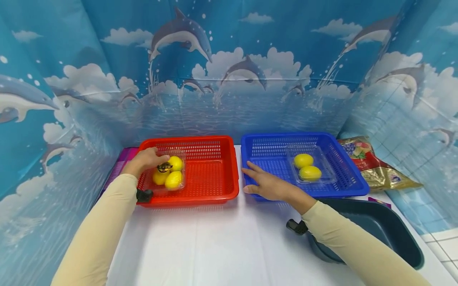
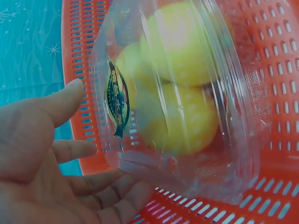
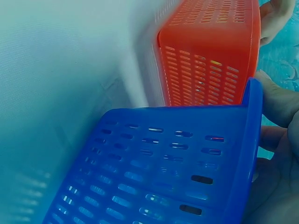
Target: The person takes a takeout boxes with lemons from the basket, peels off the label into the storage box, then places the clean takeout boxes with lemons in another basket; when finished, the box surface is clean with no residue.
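In the head view, a clear plastic box (image 1: 183, 174) with yellow lemons (image 1: 173, 180) lies at the left end of the red basket (image 1: 204, 196). Its lid bears a black and gold sticker (image 2: 118, 99). Beside that box, my left hand (image 1: 148, 160) has its fingers loosely spread; the left wrist view shows the fingertips close to the lid, without a grip. My right hand (image 1: 268, 183) hovers with spread fingers by the left front corner of the blue basket (image 1: 247, 159). Another clear box (image 1: 327, 169), holding two lemons (image 1: 310, 173), sits in the blue basket.
A dark green basin (image 1: 379, 222) stands at the front right, partly behind the right sleeve. Right of the blue basket lies a red and gold bag (image 1: 379, 167). Purple cloth or packaging (image 1: 116, 169) shows left of the red basket. A dolphin-print curtain (image 1: 229, 107) hangs behind.
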The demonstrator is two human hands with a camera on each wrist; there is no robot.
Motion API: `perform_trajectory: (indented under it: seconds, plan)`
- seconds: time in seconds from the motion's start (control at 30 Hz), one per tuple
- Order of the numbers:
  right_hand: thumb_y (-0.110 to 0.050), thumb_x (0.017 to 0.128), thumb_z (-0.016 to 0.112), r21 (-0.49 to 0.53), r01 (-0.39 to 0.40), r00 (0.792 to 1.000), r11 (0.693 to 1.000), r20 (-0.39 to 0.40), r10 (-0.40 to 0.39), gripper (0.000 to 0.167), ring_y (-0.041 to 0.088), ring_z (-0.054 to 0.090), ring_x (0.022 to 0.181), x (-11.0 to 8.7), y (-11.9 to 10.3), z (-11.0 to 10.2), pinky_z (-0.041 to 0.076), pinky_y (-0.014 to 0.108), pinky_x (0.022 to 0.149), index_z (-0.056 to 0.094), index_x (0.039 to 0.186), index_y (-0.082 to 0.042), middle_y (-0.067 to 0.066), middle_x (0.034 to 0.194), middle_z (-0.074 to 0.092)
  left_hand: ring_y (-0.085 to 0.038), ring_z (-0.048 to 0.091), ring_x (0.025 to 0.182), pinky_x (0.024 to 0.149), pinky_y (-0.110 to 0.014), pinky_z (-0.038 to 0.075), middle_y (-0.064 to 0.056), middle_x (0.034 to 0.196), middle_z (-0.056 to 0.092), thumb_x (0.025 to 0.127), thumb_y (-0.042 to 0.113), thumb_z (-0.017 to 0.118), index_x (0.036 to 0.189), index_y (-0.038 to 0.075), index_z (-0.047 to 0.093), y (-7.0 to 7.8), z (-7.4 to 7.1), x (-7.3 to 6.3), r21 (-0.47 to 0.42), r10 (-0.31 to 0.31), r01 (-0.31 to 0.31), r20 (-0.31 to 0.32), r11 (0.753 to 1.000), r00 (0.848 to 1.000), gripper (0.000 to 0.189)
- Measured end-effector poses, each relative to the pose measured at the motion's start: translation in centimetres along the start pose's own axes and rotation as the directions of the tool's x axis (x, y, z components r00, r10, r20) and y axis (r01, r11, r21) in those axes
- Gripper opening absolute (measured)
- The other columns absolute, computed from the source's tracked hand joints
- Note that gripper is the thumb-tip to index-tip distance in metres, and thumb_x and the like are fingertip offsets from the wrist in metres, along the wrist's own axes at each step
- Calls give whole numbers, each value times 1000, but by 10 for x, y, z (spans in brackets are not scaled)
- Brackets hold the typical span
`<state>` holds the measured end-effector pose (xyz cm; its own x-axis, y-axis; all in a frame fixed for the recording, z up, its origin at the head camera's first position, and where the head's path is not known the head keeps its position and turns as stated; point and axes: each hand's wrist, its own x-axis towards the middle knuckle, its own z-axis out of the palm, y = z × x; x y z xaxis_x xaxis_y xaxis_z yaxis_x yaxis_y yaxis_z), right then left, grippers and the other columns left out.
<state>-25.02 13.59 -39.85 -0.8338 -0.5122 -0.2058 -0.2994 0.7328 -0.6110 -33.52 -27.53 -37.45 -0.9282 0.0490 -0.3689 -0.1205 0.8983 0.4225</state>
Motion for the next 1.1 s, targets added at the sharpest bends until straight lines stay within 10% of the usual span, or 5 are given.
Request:
perform_trajectory:
  seconds: [1.1]
  plan:
    - [-42, 98, 65, 5, -17, 1000, 1000, 1, 17, 79, 40, 14, 156, -1, -1, 0, 29, 64, 117, 27, 163, -14, 8, 173, 3, -52, 13, 151, 119, -65, 22, -31, 166, 4, 103, 48, 55, 161, -2, -1, -15, 6, 22, -217, 35, -13, 98, 976, 995, 95]
